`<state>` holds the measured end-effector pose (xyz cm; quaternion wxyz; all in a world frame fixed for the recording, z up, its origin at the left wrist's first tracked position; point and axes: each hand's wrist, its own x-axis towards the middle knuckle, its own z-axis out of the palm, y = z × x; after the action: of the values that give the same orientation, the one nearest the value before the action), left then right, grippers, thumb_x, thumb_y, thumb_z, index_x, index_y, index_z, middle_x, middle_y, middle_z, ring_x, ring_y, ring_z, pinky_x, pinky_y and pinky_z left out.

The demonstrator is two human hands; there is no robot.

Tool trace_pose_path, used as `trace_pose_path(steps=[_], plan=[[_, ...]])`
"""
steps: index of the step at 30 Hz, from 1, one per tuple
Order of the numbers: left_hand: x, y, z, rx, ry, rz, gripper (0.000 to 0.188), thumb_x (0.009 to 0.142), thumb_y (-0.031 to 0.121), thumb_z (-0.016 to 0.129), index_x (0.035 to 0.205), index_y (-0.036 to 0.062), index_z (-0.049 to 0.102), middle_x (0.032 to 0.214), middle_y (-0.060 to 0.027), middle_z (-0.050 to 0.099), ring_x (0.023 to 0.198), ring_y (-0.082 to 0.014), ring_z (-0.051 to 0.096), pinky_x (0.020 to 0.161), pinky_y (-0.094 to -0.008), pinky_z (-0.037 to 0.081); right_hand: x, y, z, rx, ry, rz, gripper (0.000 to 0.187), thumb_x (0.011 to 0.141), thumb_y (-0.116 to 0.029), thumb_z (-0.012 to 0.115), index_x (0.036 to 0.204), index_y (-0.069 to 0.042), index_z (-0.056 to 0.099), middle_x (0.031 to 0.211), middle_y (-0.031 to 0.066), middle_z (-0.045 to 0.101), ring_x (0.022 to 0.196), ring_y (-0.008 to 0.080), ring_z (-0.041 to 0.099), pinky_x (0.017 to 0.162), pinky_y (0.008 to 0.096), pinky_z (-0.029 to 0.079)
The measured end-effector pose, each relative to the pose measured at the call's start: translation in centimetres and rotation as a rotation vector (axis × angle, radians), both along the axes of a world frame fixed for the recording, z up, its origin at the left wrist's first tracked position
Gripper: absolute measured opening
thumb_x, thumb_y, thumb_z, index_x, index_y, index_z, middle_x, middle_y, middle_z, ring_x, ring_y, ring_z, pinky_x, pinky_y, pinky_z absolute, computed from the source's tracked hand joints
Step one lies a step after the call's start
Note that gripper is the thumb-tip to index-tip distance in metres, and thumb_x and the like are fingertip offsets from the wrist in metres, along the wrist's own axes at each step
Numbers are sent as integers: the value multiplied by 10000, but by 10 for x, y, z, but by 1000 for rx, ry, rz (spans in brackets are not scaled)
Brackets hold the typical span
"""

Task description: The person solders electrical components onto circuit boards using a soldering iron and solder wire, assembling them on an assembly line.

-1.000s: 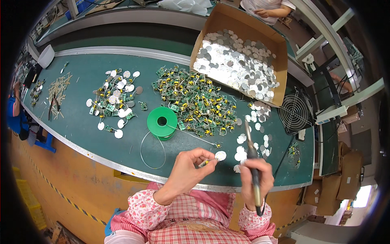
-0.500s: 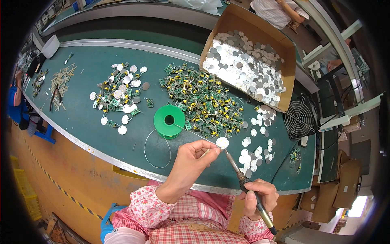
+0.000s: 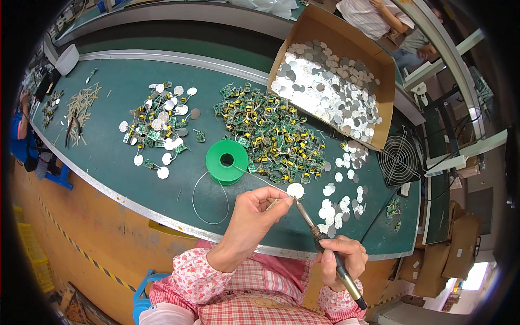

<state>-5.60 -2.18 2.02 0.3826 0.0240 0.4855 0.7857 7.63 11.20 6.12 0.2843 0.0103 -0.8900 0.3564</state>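
Note:
My left hand (image 3: 253, 211) is closed in a pinch on thin solder wire (image 3: 259, 177), which runs from a green spool (image 3: 239, 151) on the bench. Just beyond those fingertips is a round white disc (image 3: 295, 190); whether they grip it too I cannot tell. A pale bit shows under the fingers, too small to name. My right hand (image 3: 346, 257) is wrapped round the dark handle of a soldering iron (image 3: 307, 218). Its metal tip points up and left, meeting the disc's lower edge by my left fingertips. The exact contact is too small to see.
Small circuit boards (image 3: 271, 135) are heaped mid-bench. Boards with discs (image 3: 162, 116) lie left, near pliers (image 3: 73, 130) and pale sticks (image 3: 86, 105). A cardboard box (image 3: 387, 103) of discs stands back right, by a fan (image 3: 400, 158). Loose discs (image 3: 329, 208) lie near the iron.
The soldering iron and my right hand have shifted slightly left and up, bringing the tip closer to my left fingertips. The disc has moved very slightly left. My left hand has barely moved.

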Motion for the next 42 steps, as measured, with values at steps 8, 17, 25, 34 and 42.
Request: trace_pose_path(steps=[8, 17, 25, 34, 42], plan=[[5, -3, -3, -3, 1, -24, 118, 860, 95, 665, 923, -5, 655, 779, 10, 617, 660, -32, 487, 595, -185, 380, 18, -4, -6, -473, 100, -190, 210, 856, -131, 543, 961, 50, 535, 628, 111, 586, 436, 156, 562, 412, 248, 447], [13, -48, 21, -192, 417, -32, 102, 804, 78, 703, 876, 12, 671, 748, 4, 625, 706, -57, 535, 669, -220, 442, -6, -5, -13, -307, 10, -298, 131, 908, -117, 572, 977, -39, 651, 710, 70, 559, 614, 148, 556, 559, 269, 433], [-119, -131, 27, -1227, 1264, 492, 179, 801, 205, 702, 874, 43, 675, 875, -65, 629, 816, -186, 581, 764, -321, 418, -54, -21, -7, 148, -44, -288, 286, 708, -99, 761, 979, -102, 670, 777, 79, 506, 695, 246, 489, 610, 352, 407], [-148, -121, -42, -1269, 1878, 146, 498, 761, 409, 708, 1174, 159, 588, 1269, -72, 504, 1260, -304, 388, 1052, -529, 249, -83, -33, -9, 464, -35, -252, 205, 717, -144, 766, 889, -121, 658, 760, 59, 495, 694, 227, 494, 631, 352, 389], [-204, -130, -37, -1277, 1906, 294, 454, 778, 337, 705, 1156, 121, 575, 1212, -89, 529, 1195, -310, 433, 1032, -507, 271, -87, -36, -12, 478, -63, -245, 195, 722, -136, 753, 887, -118, 652, 767, 62, 495, 731, 235, 522, 668, 363, 408]])
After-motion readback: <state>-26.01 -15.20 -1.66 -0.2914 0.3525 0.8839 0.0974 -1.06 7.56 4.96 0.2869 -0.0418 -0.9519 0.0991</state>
